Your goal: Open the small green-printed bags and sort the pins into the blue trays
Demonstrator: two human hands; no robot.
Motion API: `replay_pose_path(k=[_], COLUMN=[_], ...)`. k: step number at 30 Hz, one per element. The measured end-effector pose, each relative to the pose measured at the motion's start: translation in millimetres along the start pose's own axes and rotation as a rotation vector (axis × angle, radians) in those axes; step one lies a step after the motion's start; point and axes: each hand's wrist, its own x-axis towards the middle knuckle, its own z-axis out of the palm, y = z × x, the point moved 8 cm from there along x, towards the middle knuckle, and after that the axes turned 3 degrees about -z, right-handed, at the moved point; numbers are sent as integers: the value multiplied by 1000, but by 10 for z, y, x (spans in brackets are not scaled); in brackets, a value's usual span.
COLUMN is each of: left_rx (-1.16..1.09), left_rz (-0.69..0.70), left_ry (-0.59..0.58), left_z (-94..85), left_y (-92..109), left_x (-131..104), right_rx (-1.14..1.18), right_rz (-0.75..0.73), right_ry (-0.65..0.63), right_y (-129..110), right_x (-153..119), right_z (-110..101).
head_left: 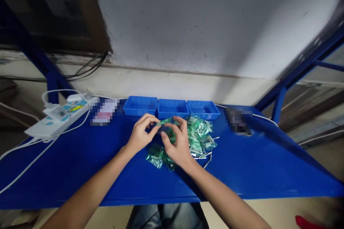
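While the left hand (142,133) pinches a small green packet (163,122) between its fingers, the right hand (177,142) has its fingers at the other end, thumb apart; whether they grip, I cannot tell. Beside them sits a heap of green packets (199,128), edged by loose metal pins (211,155); a smaller cluster (156,156) lies nearer the lap. How much is finished is unclear, though plenty seems left. Three blue bins (173,110) bound the back; the table (113,171) offers room on either side.
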Motion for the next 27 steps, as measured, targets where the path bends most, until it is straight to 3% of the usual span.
replay_pose_path(k=[3,6,9,13,15,22,24,27], left_rx=[214,275,146,-370,-570,-878,-790,-512], left_rz=[243,297,130,-301,-480,-721,-677,-501], left_ry=[-17,-75,-141,-176,-138,3,1,26], left_z=[63,135,157,193,214,261,247,139], left_y=[225,287,182,-135,-263,-352,-323,-237], left_x=[-61,-98,-76,-76,-105,-163,-144,-88], right_rx=[1,65,-3,-303,-403,-272,-211,-110], right_rz=[156,219,9,-435,-544,-648,-623,-379], right_ry=[22,-30,-28,-83,-81,-16,-40,-102], right_y=[143,246,156,-96,-146,-194,-179,-52], right_x=[38,112,226,195,124,-5,1,70], right_z=[-24,1,-51,-14,6,-43,-38,-29])
